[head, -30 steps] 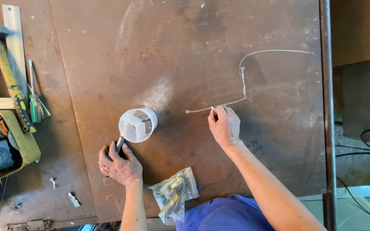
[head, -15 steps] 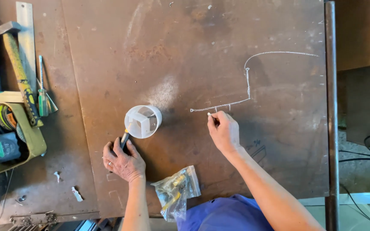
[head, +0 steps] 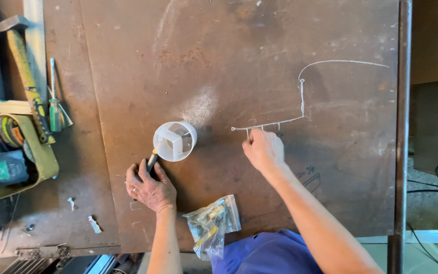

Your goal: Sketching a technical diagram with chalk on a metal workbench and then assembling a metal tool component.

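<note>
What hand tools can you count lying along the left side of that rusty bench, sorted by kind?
Hammer: 1
Green-handled screwdriver: 1
Tape measure in the yellow tray: 1
Total: 3

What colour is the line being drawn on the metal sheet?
White, like chalk; the line shows best in the head view, above the right hand.

Two bare forearms reach up from the lower edge; the left hand [head: 150, 186] lies knuckles up, fingers curled shut, thumb tucked beside the fingertips; the right hand [head: 263, 150] sits farther forward, well apart from the left, fingers bunched to a pinch at the tips, wrist straight, forearm slanting back rightward.
</note>
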